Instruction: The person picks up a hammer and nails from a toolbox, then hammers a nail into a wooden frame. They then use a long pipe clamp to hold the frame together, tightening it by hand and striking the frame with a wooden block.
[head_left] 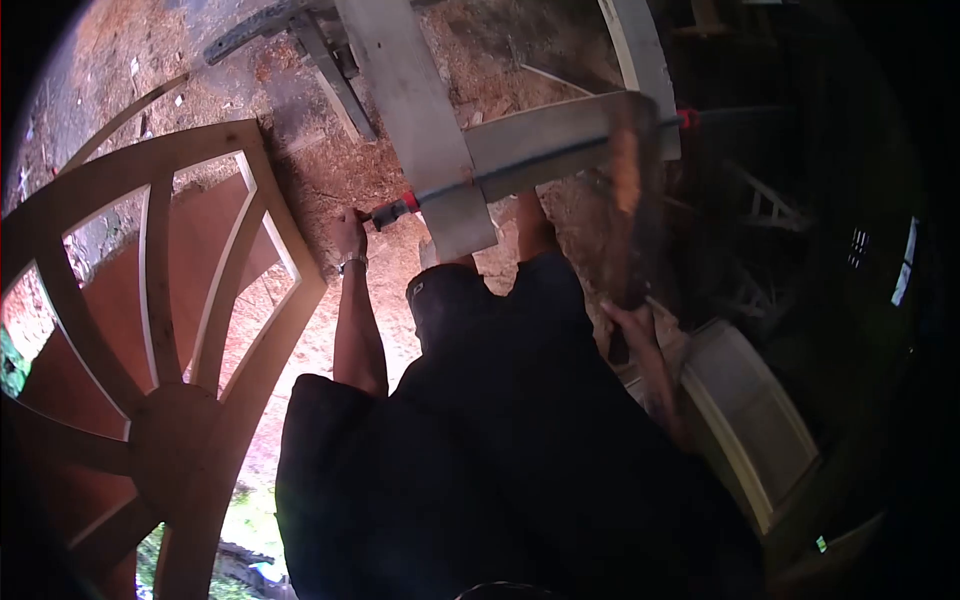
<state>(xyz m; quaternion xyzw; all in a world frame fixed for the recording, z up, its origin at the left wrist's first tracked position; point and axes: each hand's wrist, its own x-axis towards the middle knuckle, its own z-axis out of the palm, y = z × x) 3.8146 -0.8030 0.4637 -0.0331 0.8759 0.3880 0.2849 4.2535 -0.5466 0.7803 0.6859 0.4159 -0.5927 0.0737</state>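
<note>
My left hand (350,236), a watch or band at its wrist, is closed at the end of the dark handle of a bar clamp (405,204). The clamp's bar runs across a pale wooden frame (405,90), with red parts at both sides of it. To the right, my right hand (636,325) is closed at the lower end of a long brown wooden-looking piece (626,190). Motion smears that piece, and its upper end overlaps the frame in this view; I cannot tell its exact kind.
A large arched wooden frame with curved spokes (180,430) stands close on the left. Near my right forearm is a curved, pale-edged panel (745,410). Wood shavings cover the ground (310,170). A wooden support (335,85) stands at the top; the right side is dark.
</note>
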